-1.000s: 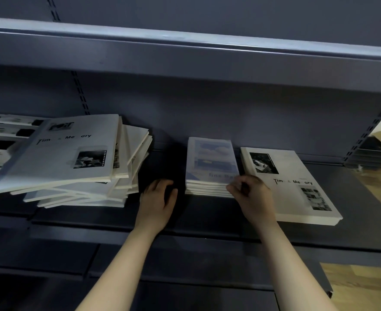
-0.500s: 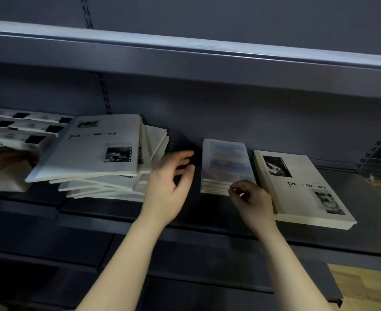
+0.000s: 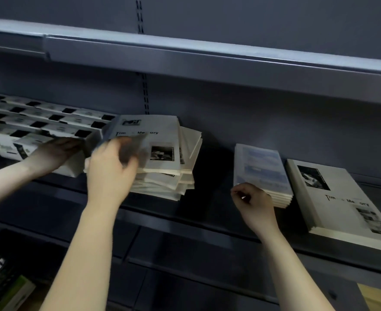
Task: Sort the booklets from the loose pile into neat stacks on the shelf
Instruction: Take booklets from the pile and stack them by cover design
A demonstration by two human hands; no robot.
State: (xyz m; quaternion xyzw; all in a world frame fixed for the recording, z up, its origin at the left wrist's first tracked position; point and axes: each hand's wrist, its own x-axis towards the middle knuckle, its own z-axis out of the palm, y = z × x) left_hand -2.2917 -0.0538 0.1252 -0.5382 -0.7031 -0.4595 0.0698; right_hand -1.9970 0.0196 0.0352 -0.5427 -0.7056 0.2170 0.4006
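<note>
Fingers [image 3: 128, 151] of the left hand [image 3: 110, 173] are laid across the top booklet [image 3: 162, 135] of the loose pile [image 3: 176, 176]; blur prevents any grip from being confirmed.
The pile is found fanned and uneven toward the left of the shelf [image 3: 209, 194], set a little back from its front edge. Should the top booklet be drawn off one-handed, lower copies are judged likely to be dragged along and spilled over that edge. A second person's hand [image 3: 50, 153] is noted just beside the left hand, so a clash is possible. The right hand [image 3: 253, 202] is held with fingers curled at the front left corner of the blue stack [image 3: 261, 167]; whether a cover is pinched cannot be told. That squared stack, and the white stack [image 3: 342, 198] just beside it, could be knocked askew by a careless pull.
</note>
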